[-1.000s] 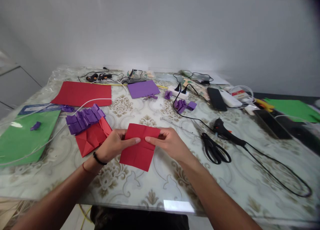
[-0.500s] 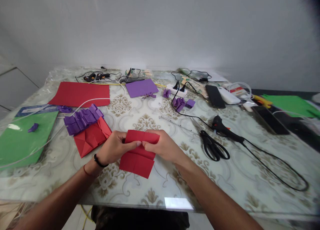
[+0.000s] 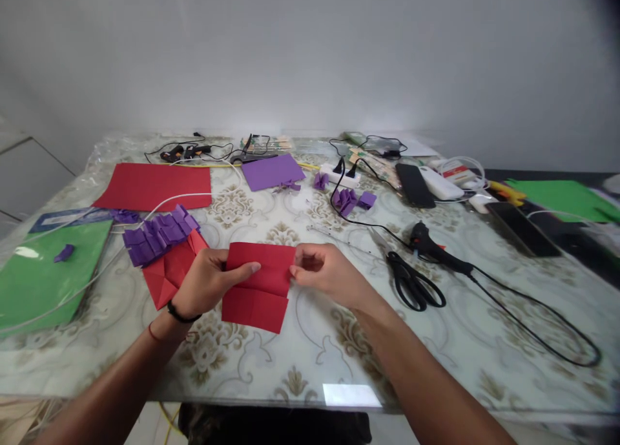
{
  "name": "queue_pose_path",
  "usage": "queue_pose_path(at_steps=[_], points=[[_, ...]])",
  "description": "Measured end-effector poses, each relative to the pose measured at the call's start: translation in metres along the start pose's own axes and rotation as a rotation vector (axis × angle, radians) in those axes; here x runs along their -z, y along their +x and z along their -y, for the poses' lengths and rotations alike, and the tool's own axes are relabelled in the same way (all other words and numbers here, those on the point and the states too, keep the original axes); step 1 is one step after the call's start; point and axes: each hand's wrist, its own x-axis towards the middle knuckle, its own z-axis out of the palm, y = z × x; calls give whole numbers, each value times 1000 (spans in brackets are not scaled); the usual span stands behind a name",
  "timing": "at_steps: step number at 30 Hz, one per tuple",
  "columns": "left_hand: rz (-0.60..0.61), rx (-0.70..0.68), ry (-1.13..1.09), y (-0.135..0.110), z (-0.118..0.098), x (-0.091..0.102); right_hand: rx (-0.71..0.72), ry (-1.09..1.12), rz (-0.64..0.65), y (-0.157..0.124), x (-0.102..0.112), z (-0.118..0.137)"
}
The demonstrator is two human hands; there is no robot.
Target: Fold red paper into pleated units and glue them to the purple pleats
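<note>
- Filling most of the view, the surface (image 3: 310,361) is a patterned top under a clear cover, crowded with paper, cables and tools.
- A large red sheet (image 3: 152,185) lies flat at the far left. A green sheet (image 3: 43,270) lies nearer, at the left edge, with a white cable running across it.
- A purple sheet (image 3: 272,170) lies flat farther back, near the middle.
- The creased red paper (image 3: 256,293) is at the near middle of the surface, right in front of the person, held between both hands.
- The left hand (image 3: 206,282) grips the paper's left edge, with the thumb stretched across its top face and the fingers behind.
- The right hand (image 3: 324,274) is closed in a pinch on the paper's upper right edge, the other fingers curled in.
- Just left of the left hand lies a pile of folded red pieces (image 3: 167,274). A row of folded purple pieces (image 3: 157,235) overlaps its far side.
- Black scissors (image 3: 398,264) lie to the right of the right hand, apart from it. Beside them is a black glue gun (image 3: 436,251), its cord trailing off to the right.
</note>
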Motion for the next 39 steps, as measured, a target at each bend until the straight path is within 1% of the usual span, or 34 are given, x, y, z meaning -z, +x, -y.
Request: queue_pose_path(at_steps=[3,5,8,10,12,14,16,17,19,21,24,27,29,33,36,39], points=[[-92,-47,-4,1,1,5,32,30,1,0,10,2],[-103,-69,1,0,1,3,81,55,11,0,10,4],[-28,-100,-5,-3,-2,-6,135,36,51,-4,-4,7],[44,-133,-23,-5,-4,-11,184,-57,29,-8,-15,8],[78,-228,-41,-7,-6,-12,321,-148,-35,-11,-23,9],[88,-383,-48,-7,-6,-9,531,-189,-97,-13,-26,9],[113,-531,-33,-8,-5,-4,736,-206,-118,-14,-25,10],[136,-586,-18,-9,-6,-3,817,-217,-112,-15,-24,11],[179,-666,11,-10,-7,-2,923,-241,-90,-16,-24,12],[209,-729,24,-13,-11,-4,985,-270,-87,-20,-25,13],[248,-797,36,-18,-18,-6,1054,-320,-99,-27,-30,16],[301,-807,87,-24,-23,-4,1072,-353,-78,-34,-33,17],[299,-797,104,-27,-25,-1,1065,-346,-78,-37,-34,18],[271,-837,100,-26,-29,7,1062,-305,-77,-38,-31,18],[280,-853,127,-24,-36,13,1057,-317,-77,-40,-28,21],[284,-907,197,-26,-46,19,1046,-325,-99,-48,-26,27]])
